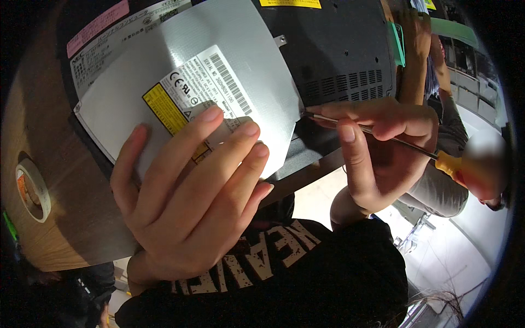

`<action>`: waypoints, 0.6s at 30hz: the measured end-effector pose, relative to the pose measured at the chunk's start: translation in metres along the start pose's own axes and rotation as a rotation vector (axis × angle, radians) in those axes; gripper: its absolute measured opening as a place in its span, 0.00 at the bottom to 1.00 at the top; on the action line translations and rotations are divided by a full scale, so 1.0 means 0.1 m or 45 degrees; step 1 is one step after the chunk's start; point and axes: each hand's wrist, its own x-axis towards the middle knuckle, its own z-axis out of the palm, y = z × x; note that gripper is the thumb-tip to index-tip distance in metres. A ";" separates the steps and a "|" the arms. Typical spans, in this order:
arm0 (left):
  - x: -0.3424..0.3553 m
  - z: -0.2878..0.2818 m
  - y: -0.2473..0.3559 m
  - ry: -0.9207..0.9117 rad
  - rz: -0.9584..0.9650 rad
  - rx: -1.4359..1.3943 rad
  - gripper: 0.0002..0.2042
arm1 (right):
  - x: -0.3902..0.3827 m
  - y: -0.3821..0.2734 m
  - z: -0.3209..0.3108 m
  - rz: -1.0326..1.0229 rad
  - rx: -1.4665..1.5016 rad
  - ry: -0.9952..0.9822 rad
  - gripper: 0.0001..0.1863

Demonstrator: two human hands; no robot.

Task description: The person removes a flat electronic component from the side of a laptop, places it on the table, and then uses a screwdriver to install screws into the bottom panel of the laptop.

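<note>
A silver optical drive (268, 76) with white and yellow labels rests at a slant on the black underside of a laptop (339, 33). My left hand (191, 202) lies over the drive's lower part, its fingers stretched out and touching the labels. Between the thumb and fingers of my right hand (394, 131) is a thin screwdriver (404, 145) with a yellow handle. Its tip meets the drive's right edge, at a small metal corner tab (302, 112). Whether a screw sits there is too small to tell. Another metal tab (280, 40) sticks out farther up that edge.
On the wooden table (60, 246) at the left lies a roll of tape (33, 190). Another person's arm (415, 65) reaches in beyond the laptop's right side, near a green object (396, 44). The table's front edge runs close below the laptop.
</note>
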 end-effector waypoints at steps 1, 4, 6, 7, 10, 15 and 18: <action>-0.01 0.00 -0.01 0.003 -0.003 -0.003 0.14 | 0.03 -0.01 -0.02 -0.019 0.013 -0.048 0.12; -0.01 0.02 -0.02 0.000 0.017 0.006 0.14 | 0.14 -0.04 -0.08 -0.052 -0.041 -0.188 0.11; -0.02 0.04 -0.01 0.022 -0.002 -0.011 0.13 | 0.19 -0.06 -0.11 -0.068 -0.110 -0.278 0.10; -0.02 0.04 -0.01 0.025 -0.004 -0.013 0.13 | 0.21 -0.08 -0.12 -0.069 -0.146 -0.331 0.10; -0.02 0.06 -0.01 0.045 -0.013 -0.018 0.14 | 0.28 -0.11 -0.16 -0.112 -0.226 -0.453 0.08; -0.02 0.08 -0.03 0.050 0.000 -0.027 0.15 | 0.35 -0.13 -0.15 -0.084 -0.335 -0.530 0.05; -0.02 0.08 -0.03 0.037 -0.014 -0.013 0.14 | 0.38 -0.11 -0.11 -0.089 -0.211 -0.602 0.05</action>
